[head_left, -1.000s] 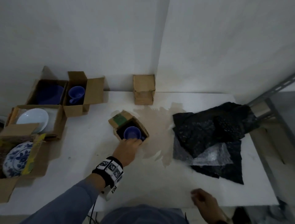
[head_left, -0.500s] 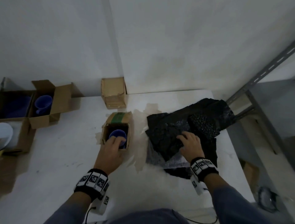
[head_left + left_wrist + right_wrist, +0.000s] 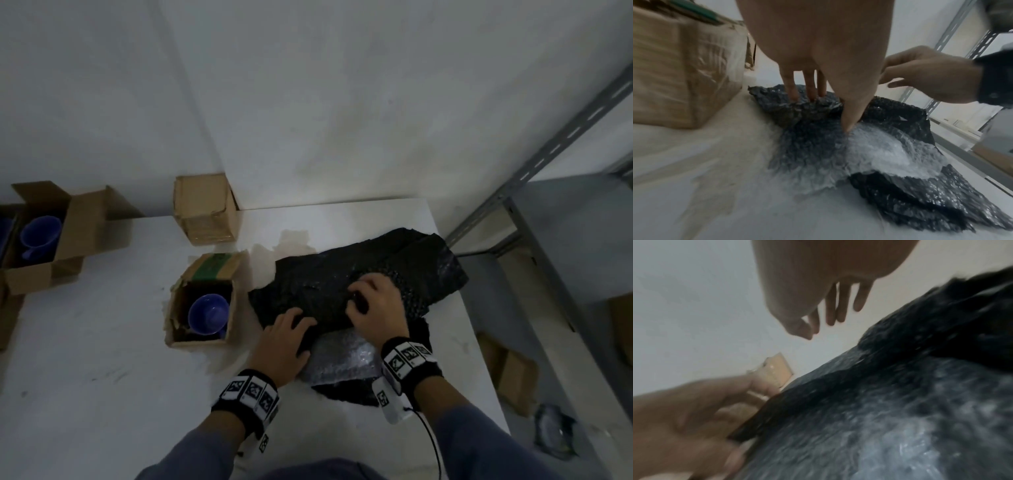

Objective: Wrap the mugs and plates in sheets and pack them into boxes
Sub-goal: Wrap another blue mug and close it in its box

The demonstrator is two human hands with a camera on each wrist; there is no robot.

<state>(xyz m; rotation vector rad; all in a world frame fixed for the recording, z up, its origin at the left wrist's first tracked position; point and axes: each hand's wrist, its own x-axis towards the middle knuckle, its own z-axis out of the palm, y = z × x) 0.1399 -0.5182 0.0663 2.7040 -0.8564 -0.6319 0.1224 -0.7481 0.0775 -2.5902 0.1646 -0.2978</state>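
blue mug [image 3: 208, 313] sits in open box [image 3: 178, 320]; left hand [image 3: 286, 346] pinches black sheet [image 3: 342, 274], right hand [image 3: 375, 308] spread.

Bench [image 3: 102, 359] white, with tan stain patch beside open box [image 3: 202, 308]. Open box brown cardboard, green tape strip on flap — blue mug [image 3: 208, 313] inside. Right of open box: black bubble sheets [image 3: 342, 274], dotted texture; clear sheet [image 3: 346, 359] silvery-white among them. Behind open box, closed box [image 3: 203, 207] plain tan. Far left of open box — second blue mug [image 3: 39, 236] in brown box. Wristbands [image 3: 248, 395] black with white-and-black square markers. Sleeves grey-blue.
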